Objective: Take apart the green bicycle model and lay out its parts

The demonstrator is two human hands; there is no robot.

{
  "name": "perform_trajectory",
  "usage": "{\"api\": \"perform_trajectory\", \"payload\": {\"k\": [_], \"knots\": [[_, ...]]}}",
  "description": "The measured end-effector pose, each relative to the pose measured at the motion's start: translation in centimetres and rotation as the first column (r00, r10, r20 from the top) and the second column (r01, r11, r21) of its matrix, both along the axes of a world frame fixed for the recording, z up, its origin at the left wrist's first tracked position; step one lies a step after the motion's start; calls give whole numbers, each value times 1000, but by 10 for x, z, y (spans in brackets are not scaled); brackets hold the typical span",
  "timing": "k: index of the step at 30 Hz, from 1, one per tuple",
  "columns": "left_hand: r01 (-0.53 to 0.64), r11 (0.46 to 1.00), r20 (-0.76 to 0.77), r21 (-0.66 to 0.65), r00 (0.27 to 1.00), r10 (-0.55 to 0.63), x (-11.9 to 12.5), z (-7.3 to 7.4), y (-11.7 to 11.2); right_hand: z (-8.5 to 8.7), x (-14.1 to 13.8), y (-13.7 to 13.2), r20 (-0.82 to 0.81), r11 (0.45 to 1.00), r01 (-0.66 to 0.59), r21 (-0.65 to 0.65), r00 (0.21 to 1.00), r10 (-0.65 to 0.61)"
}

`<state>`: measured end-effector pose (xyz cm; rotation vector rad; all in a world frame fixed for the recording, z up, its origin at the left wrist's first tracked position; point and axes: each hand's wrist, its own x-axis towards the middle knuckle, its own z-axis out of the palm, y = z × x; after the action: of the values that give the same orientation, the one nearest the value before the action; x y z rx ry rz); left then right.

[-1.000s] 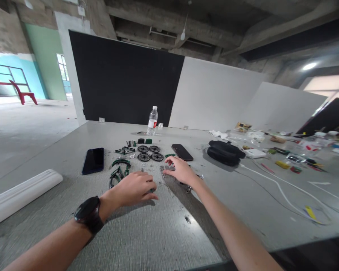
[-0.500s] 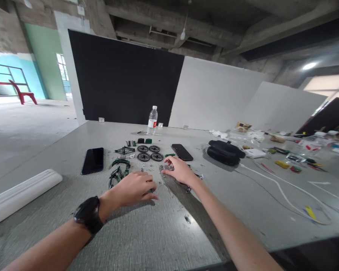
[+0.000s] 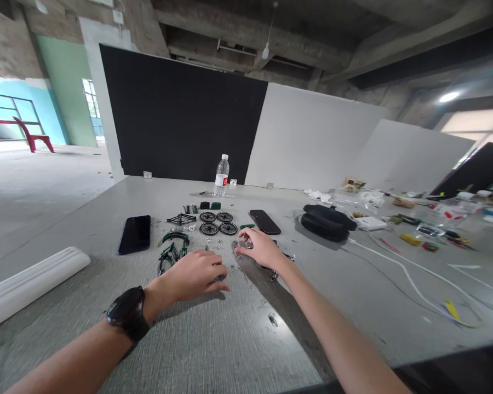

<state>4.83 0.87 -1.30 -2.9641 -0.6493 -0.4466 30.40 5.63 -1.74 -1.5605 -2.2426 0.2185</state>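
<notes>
Seen from the wearer's head, two bare hands work low over a grey tabletop (image 3: 238, 334). The left hand (image 3: 199, 273), below a black wristwatch (image 3: 127, 311), is loosely curled, palm down; its underside is hidden, so whether it grips anything cannot be told. The right hand (image 3: 261, 247) has thumb and fingertips parted beside a small shiny part (image 3: 235, 247), which lies between the two hands; it is too small to say whether the thumb touches it.

Just beyond lie four spoked wheels (image 3: 209, 229) in two rows. To their left are a dark frame (image 3: 181, 219) and, nearer the left hand, curved green pieces (image 3: 176, 236). One phone (image 3: 135, 235) lies farther left, another (image 3: 265, 221) beyond the right hand.

The step in hand appears to be handling or sorting small loose parts; picking up that shiny one would call for a fine fingertip pinch.
</notes>
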Motion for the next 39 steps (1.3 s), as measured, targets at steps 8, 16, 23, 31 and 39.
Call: {"api": "perform_trajectory", "payload": {"k": [8, 16, 23, 31, 39], "knots": [[-5, 1000, -3, -3, 1000, 5, 1, 1, -1, 6, 1, -2, -5, 1000, 12, 19, 1000, -12], [-26, 1000, -21, -3, 999, 25, 0, 2, 1, 23, 47, -2, 62, 986, 155, 66, 985, -160], [-30, 1000, -24, 8, 999, 30, 1, 2, 0, 27, 76, -6, 36, 977, 202, -60, 979, -200], [-18, 1000, -10, 13, 1000, 18, 1, 3, 0, 31, 72, -9, -6, 977, 195, -88, 981, -196], [0, 1000, 0, 26, 1000, 0, -1, -4, 3, 37, 72, -14, 78, 967, 179, -182, 983, -167]]}}
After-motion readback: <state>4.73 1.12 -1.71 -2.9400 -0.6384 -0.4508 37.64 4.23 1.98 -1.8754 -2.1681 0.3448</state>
